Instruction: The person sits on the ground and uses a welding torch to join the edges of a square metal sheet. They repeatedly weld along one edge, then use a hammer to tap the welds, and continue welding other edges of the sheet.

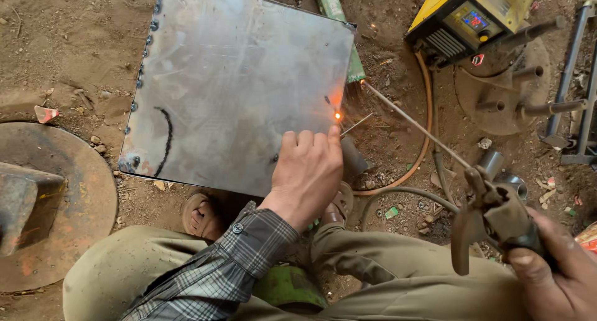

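Lying flat on the bare dirt ground, a large square sheet of grey, scuffed steel fills the upper middle of the view, its corners turned slightly like a diamond. It looks stiff and heavy, sharp along the edges and probably hot near the glowing orange spot by its right edge, so the cooler left edge seems the safer hold. The person's left hand rests on the sheet's lower right corner, fingers curled loosely, holding nothing. The right hand is closed around a rusty metal electrode clamp. Its thin grey welding rod runs long and straight, pointing up-left toward the sheet's right edge. A yellow welding machine sits at the top right.
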